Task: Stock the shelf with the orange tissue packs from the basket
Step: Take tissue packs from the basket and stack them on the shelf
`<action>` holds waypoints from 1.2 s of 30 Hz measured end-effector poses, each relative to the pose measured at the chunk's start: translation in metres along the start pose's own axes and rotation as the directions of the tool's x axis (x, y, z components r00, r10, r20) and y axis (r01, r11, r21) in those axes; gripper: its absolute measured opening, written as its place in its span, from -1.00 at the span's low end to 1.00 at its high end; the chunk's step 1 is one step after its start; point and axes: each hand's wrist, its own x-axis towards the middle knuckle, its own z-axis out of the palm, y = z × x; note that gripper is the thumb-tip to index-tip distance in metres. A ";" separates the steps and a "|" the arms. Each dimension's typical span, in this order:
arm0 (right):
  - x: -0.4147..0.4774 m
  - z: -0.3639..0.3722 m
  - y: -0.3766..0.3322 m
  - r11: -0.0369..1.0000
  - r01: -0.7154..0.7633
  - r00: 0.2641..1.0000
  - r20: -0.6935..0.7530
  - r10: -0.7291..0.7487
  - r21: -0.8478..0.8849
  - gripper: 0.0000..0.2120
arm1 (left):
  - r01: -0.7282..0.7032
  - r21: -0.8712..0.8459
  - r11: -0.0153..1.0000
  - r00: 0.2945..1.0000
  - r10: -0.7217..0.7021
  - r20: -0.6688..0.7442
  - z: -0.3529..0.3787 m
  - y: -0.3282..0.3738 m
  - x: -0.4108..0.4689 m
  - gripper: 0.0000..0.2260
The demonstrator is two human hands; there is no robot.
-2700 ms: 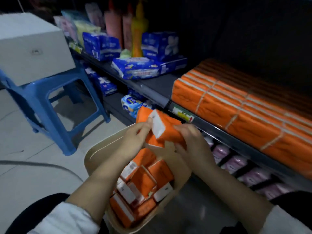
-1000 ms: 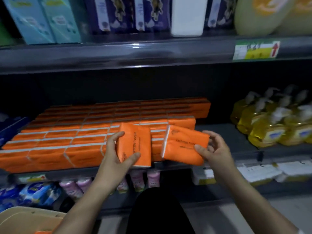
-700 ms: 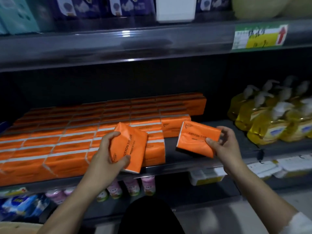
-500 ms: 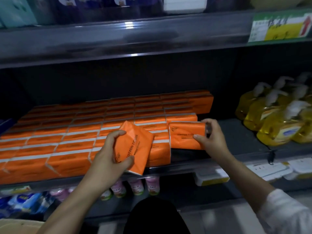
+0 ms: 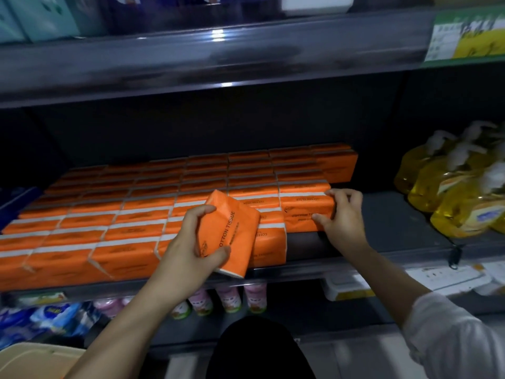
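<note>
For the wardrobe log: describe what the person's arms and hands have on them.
The left hand and right hand are bare: no gloves, rings or watch show. The right arm wears a white sleeve ending partway up the forearm. The left forearm shows no sleeve in frame.

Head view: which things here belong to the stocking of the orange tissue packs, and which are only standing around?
Job: left hand gripping tilted pack; right hand holding end pack on shelf; stocked orange rows; basket.
Not the job: yellow pump bottles; pink bottles; blue packs; price label.
</note>
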 end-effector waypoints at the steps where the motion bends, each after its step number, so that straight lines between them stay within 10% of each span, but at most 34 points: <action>1: 0.000 -0.003 -0.002 1.000 -0.008 1.000 0.003 0.008 0.004 -0.48 | 0.011 -0.052 0.999 1.000 -0.011 -0.001 -0.001 0.002 -0.001 -0.43; 8: -0.023 -0.031 -0.047 0.972 0.119 0.992 -0.066 -0.108 0.202 -0.59 | -0.063 -0.175 0.983 0.998 0.058 -0.032 0.001 0.020 -0.007 -0.33; 14: -0.048 -0.055 -0.094 0.847 0.051 0.894 0.354 -0.274 0.529 -0.63 | -0.179 -0.201 0.963 0.975 0.201 0.095 0.012 0.035 -0.008 -0.33; 21: -0.073 -0.068 -0.062 0.813 -0.062 0.914 0.360 -0.186 0.579 -0.60 | -0.150 -0.190 0.970 0.960 0.189 0.208 0.025 0.029 -0.007 -0.32; 28: -0.064 -0.074 -0.008 0.742 -0.217 0.974 0.190 0.123 0.634 -0.67 | -0.242 0.556 0.795 0.967 0.242 0.075 0.031 0.003 0.009 -0.47; 36: -0.052 -0.058 0.011 0.759 -0.250 0.968 0.128 0.218 0.602 -0.69 | -0.243 0.656 0.714 0.948 0.318 0.004 0.044 -0.026 0.020 -0.64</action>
